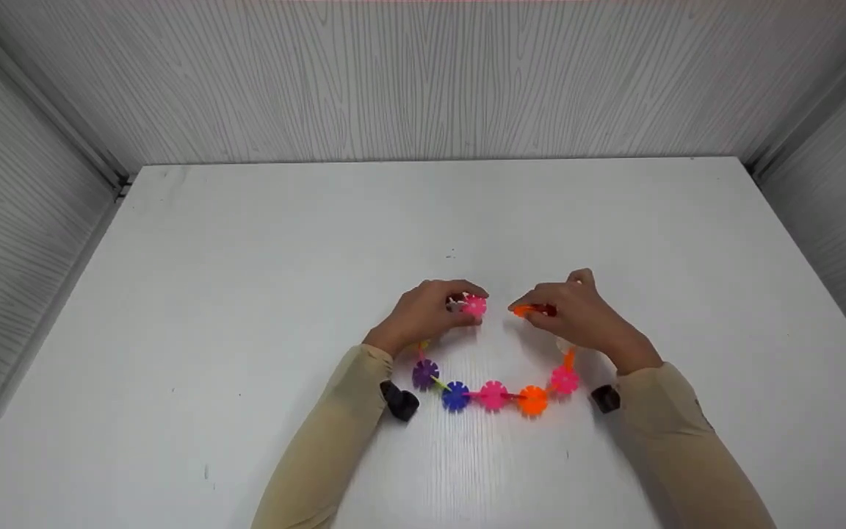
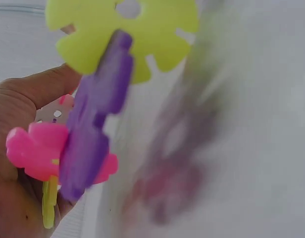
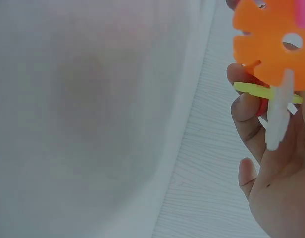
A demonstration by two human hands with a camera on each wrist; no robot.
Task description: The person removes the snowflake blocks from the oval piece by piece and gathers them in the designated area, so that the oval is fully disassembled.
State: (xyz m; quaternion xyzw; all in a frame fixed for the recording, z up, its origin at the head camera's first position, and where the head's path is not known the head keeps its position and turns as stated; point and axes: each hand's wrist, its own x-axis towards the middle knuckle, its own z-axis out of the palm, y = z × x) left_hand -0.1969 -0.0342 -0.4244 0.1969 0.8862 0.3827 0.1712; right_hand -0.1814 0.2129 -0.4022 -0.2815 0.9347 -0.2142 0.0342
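Note:
A chain of notched plastic snowflake discs curves toward me in a U, with a blue disc (image 1: 456,397), a pink disc (image 1: 494,395) and an orange disc (image 1: 532,401) along its near side. My left hand (image 1: 423,312) pinches a pink end disc (image 1: 475,306) between thumb and fingers. Across a small gap, an orange end disc (image 1: 521,311) is held in the fingertips of my right hand (image 1: 577,312). The left wrist view has a yellow disc (image 2: 157,37) joined to a purple disc (image 2: 100,124). A white disc (image 3: 279,116) hangs near my right palm. Parts of the chain are hidden behind both hands.
The white table (image 1: 261,242) extends around the chain, bordered at the back by a grey wood-grain panel (image 1: 423,81) and by similar panels at either side. Black wrist devices, one at the left cuff (image 1: 399,402) and another at the right cuff (image 1: 605,399), flank the chain.

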